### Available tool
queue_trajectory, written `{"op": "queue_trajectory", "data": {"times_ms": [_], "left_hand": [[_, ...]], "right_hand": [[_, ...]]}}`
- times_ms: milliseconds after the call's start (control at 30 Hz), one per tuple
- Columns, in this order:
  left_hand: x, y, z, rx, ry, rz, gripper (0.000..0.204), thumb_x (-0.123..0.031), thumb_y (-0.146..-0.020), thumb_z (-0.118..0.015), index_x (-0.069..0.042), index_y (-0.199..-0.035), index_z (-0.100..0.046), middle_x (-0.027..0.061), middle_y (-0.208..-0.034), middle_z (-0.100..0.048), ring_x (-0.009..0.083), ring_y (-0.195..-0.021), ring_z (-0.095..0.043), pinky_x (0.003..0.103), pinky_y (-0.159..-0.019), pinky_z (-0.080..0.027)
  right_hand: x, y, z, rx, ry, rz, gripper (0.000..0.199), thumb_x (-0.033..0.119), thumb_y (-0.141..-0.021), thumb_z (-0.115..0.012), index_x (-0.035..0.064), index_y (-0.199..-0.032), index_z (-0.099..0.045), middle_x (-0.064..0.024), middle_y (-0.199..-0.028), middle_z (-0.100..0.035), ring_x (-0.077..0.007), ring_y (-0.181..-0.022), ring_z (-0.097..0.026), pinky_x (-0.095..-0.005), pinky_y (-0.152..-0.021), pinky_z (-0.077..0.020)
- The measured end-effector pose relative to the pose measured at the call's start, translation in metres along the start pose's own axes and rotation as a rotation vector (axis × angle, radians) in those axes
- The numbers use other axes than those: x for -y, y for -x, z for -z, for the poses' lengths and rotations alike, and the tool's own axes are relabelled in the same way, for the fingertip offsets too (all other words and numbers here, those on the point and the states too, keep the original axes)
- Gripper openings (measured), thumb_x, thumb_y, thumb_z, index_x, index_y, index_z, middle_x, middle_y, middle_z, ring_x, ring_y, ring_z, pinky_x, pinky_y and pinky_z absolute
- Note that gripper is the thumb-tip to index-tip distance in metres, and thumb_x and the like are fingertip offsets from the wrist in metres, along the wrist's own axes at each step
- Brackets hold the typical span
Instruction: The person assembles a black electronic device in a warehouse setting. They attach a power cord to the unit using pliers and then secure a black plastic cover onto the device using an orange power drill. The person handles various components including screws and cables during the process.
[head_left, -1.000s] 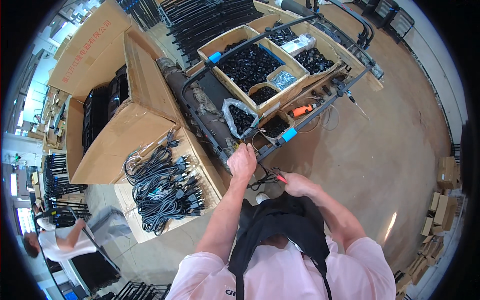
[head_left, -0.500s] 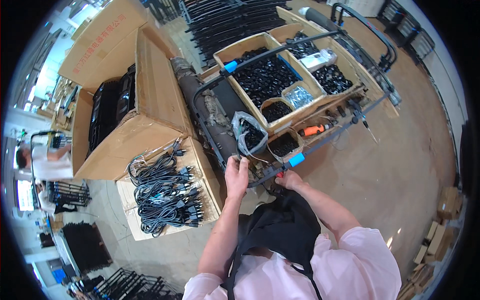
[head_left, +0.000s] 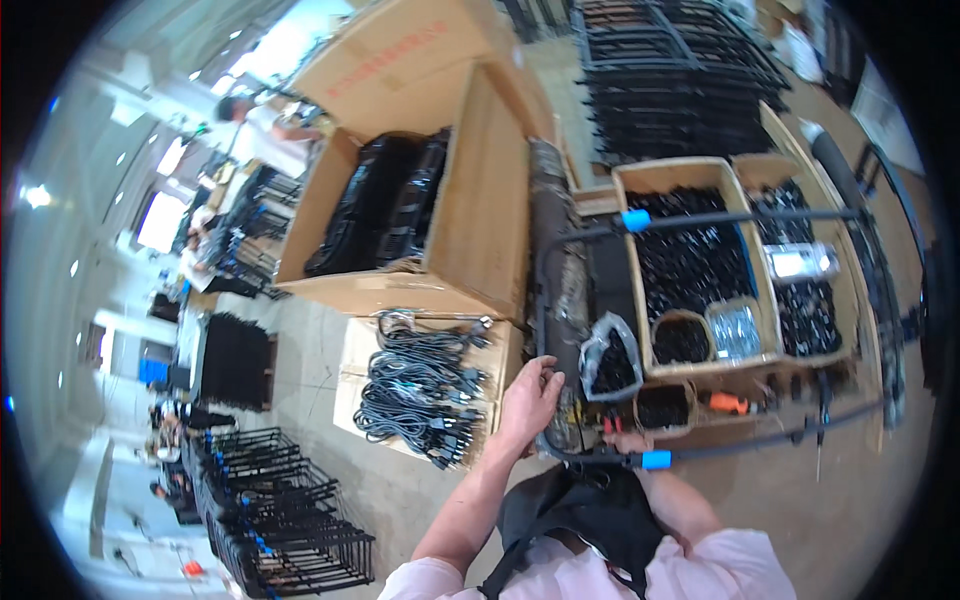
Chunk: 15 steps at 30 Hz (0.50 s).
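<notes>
A black tubular metal frame (head_left: 540, 310) with blue clips lies across the bench in front of me. My left hand (head_left: 530, 400) is beside its near left corner, fingers loosely bent and a little apart, with nothing visible in them. My right hand (head_left: 630, 442) is partly hidden behind the near tube, closed around a small red tool (head_left: 612, 425) whose kind I cannot make out. Just beyond my hands sits a clear plastic bag (head_left: 610, 358) of black parts. Beside it is a small box (head_left: 663, 407) of black pieces.
Left of me, bundled black power cords (head_left: 420, 390) lie on a carton, below a large open cardboard box (head_left: 480, 220) holding black panels. Wooden bins (head_left: 622, 190) of small parts and an orange-handled tool (head_left: 727, 403) are on the right. Black frames (head_left: 280, 510) stand stacked at lower left; people work far left.
My view has turned left, so the bench appears farther right. My left hand has come off the frame's tube toward the cords. My right hand stays near the frame's near tube.
</notes>
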<state>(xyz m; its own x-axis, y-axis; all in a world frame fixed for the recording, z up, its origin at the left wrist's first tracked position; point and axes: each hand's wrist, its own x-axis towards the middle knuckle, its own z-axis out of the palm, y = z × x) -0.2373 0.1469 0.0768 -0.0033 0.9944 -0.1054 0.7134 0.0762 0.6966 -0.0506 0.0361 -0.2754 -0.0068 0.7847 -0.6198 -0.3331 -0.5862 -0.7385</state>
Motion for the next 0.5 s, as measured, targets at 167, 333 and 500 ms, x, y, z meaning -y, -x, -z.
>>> {"op": "queue_trajectory", "data": {"times_ms": [167,333,500], "left_hand": [[-0.065,-0.039,0.122,-0.481,-0.081,-0.305,0.019,-0.010,-0.103,-0.069,-0.001,-0.118,-0.075,0.0156,-0.107,-0.077,0.0253,-0.097,-0.074,0.036,-0.087,-0.058],[-0.065,-0.114,0.248,-0.732,-0.159,-0.340,0.019,-0.017,-0.102,-0.069,-0.003,-0.113,-0.076,0.0116,-0.098,-0.076,0.0213,-0.089,-0.071,0.033,-0.084,-0.055],[-0.037,-0.233,0.285,-0.292,-0.326,-0.121,0.039,-0.038,-0.097,-0.069,-0.004,-0.113,-0.079,0.0206,-0.114,-0.077,0.0351,-0.109,-0.074,0.044,-0.096,-0.057]], "right_hand": [[0.007,0.025,0.019,0.030,0.006,-0.100,0.021,0.023,-0.091,-0.075,0.0073,-0.105,-0.072,-0.0068,-0.087,-0.072,-0.0237,-0.080,-0.071,-0.0370,-0.065,-0.0562],[0.008,0.098,0.094,0.174,0.054,-0.231,0.012,0.013,-0.098,-0.069,0.0078,-0.108,-0.073,-0.0068,-0.093,-0.074,-0.0235,-0.080,-0.072,-0.0377,-0.067,-0.0579],[0.022,0.117,0.151,0.006,0.355,-0.362,0.013,0.010,-0.102,-0.061,0.0035,-0.102,-0.072,-0.0067,-0.092,-0.075,-0.0177,-0.082,-0.072,-0.0324,-0.072,-0.0566]]}}
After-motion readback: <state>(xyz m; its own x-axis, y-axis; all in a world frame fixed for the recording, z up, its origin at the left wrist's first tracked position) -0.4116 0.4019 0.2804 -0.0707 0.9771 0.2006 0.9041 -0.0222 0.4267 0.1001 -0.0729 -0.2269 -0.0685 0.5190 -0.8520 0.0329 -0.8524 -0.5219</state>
